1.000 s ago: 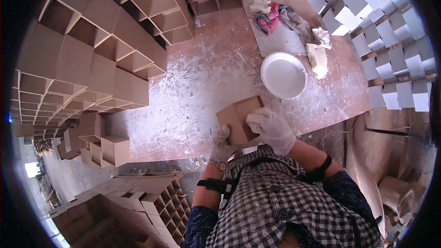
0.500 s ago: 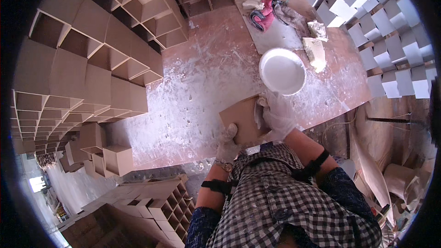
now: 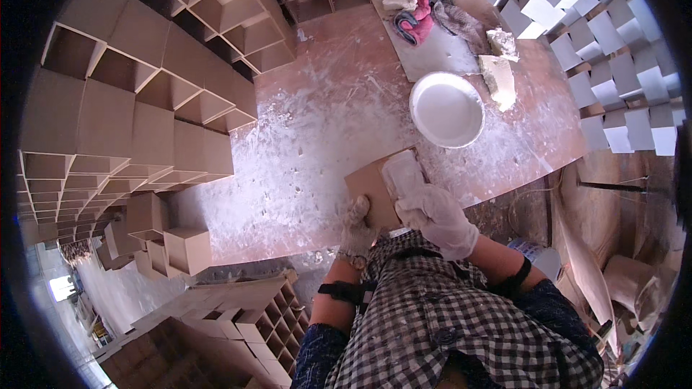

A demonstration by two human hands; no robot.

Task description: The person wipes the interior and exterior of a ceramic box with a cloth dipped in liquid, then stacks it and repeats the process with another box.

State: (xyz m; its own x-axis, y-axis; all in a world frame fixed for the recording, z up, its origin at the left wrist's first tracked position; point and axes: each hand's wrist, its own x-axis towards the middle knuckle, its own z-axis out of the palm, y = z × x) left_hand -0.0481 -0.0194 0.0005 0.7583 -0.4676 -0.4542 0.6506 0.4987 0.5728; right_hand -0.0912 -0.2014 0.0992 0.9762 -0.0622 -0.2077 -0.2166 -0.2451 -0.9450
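Both hands are wearing pale, dusty gloves and are working at the near edge of a powder-streaked table [image 3: 317,137]. The left hand [image 3: 355,225] is lying curled against the near left edge of a flat brown board [image 3: 369,186], steadying it; whether its fingers are hooking under the edge cannot be told. The right hand [image 3: 435,217] is closing around the near end of a whitish block [image 3: 402,174], which is resting flat on the board's right half, just ahead of the knuckles. The board itself is lying on the table directly in front of both hands.

Beyond the right hand, a round white bowl [image 3: 447,109] is sitting on the table, apart from the board. Just past it, to the right, a lump of white paste [image 3: 500,81] is lying on a pale slab [image 3: 432,54], and farther still a pink rag [image 3: 418,23] is lying crumpled. Far to the left of the left hand, stacked brown open boxes [image 3: 151,101] are lining the table edge.
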